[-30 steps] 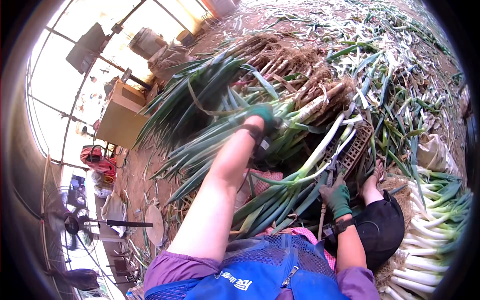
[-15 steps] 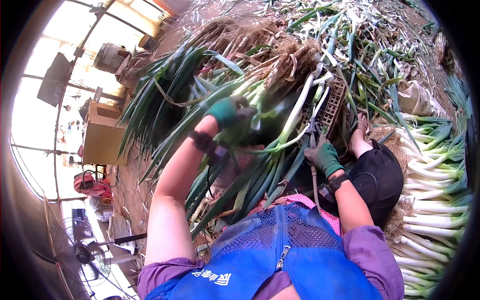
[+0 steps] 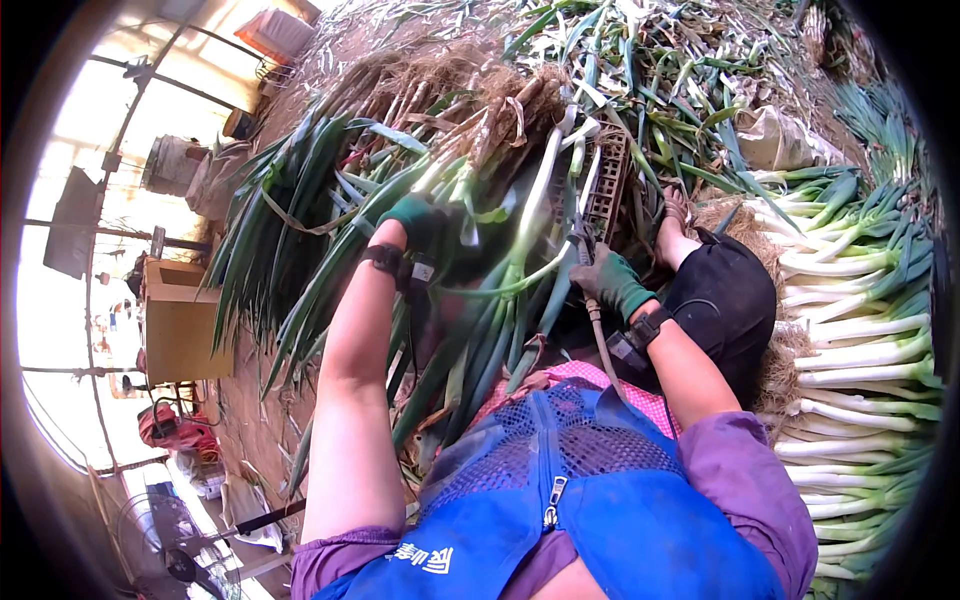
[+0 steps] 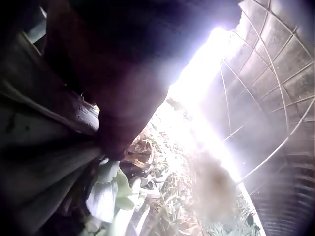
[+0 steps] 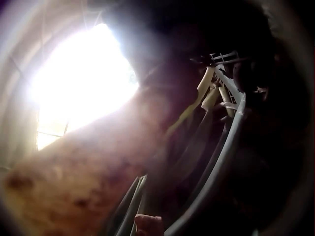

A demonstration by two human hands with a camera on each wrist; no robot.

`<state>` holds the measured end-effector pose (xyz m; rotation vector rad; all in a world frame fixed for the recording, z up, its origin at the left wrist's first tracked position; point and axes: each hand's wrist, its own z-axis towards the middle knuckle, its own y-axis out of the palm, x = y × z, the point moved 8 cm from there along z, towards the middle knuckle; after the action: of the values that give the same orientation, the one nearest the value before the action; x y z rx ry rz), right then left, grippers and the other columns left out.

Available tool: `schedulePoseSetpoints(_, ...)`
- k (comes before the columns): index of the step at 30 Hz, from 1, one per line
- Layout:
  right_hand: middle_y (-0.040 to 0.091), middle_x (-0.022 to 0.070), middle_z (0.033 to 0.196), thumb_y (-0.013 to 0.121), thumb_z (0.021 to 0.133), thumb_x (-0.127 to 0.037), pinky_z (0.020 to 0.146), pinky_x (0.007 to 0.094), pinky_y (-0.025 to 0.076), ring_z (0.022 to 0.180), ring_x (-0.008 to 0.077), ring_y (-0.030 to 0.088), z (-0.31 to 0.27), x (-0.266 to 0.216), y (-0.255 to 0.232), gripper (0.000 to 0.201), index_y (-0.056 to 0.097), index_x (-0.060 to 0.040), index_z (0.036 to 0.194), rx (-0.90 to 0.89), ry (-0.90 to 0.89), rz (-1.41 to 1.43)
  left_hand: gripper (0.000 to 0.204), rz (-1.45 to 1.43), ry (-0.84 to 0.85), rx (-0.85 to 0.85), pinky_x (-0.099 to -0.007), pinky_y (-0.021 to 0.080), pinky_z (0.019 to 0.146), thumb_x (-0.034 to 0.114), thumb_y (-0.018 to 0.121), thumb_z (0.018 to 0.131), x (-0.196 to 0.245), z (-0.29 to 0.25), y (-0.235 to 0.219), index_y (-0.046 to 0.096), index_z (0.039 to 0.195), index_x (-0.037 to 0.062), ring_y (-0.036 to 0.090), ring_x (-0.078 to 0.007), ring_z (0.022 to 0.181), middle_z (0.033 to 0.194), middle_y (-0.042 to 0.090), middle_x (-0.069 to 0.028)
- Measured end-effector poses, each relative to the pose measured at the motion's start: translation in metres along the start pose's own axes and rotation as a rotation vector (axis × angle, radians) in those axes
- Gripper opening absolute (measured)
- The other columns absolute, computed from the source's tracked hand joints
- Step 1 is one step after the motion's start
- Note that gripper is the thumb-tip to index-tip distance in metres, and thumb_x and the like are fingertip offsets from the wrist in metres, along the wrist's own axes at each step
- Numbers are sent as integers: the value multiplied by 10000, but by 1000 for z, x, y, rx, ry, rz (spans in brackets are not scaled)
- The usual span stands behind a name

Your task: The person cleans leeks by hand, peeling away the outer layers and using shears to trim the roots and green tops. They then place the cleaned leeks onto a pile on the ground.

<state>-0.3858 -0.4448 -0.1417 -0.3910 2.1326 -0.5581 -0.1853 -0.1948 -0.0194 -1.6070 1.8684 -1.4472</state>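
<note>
Left hand (image 3: 413, 222) at leeks (image 3: 437, 174), can't tell fingers' hold; right hand (image 3: 614, 282) grips hose-fed nozzle (image 3: 583, 238). Likely picking stalks; next wants a clean separating pull.

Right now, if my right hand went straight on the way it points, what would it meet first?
Probably the white leek stalks ahead of your right hand, with the hose-fed gun it grips touching first; depth is unclear.
</note>
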Motion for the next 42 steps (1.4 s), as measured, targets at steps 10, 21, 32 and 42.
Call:
schedulePoseSetpoints(10, 700, 191, 898, 714, 743, -318, 740, 406, 547, 794, 322, 693, -44, -39, -19, 501, 632, -28, 1142, -61, -261, 315, 608, -89, -106, 23, -373, 530, 836, 489, 756, 788, 73, -26, 36, 702, 1113, -22, 707, -264, 910, 962, 741, -169)
schedulePoseSetpoints(21, 609, 113, 785, 654, 804, -176, 674, 363, 518, 676, 216, 610, -123, -45, -21, 562, 536, -28, 1334, -106, -271, 331, 463, -123, -86, 77, -389, 517, 839, 399, 573, 929, 42, 20, 85, 726, 1063, -17, 698, -295, 895, 942, 728, -220)
schedulePoseSetpoints(32, 636, 171, 828, 675, 789, -235, 721, 402, 517, 745, 280, 627, -94, -60, -39, 427, 588, 5, 1131, 14, -336, 263, 658, 275, -114, 458, -429, 480, 1019, 391, 647, 839, 48, 9, 70, 526, 1384, 42, 647, -400, 1077, 1129, 671, -282)
schedulePoseSetpoints(42, 653, 228, 915, 674, 761, -253, 762, 442, 524, 851, 361, 657, -112, -45, -24, 594, 555, -24, 1296, -92, -327, 210, 636, -211, -108, -159, -441, 506, 880, 601, 551, 936, 85, -8, 99, 695, 1066, -5, 676, -399, 1012, 1043, 691, -278)
